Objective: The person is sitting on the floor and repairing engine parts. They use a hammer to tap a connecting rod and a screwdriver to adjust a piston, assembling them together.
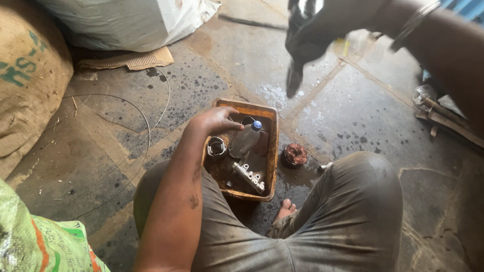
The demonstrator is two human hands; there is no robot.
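Plastic bottle, light, oil-slick and easily crushed, lies in the rusty tray and is best gripped mid-body by the left hand, whose fingers curl loosely above it; the raised right hand is blurred, its grip indiscernible.

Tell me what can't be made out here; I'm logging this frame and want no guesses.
Head view only:
- Right hand: motion-blurred, dark with grime; grip unreadable.
- Left hand: fingertips hidden behind the plastic bottle.
- Orange tray: dark liquid hides its bottom.
- Clear object by the right forearm: too small to identify.
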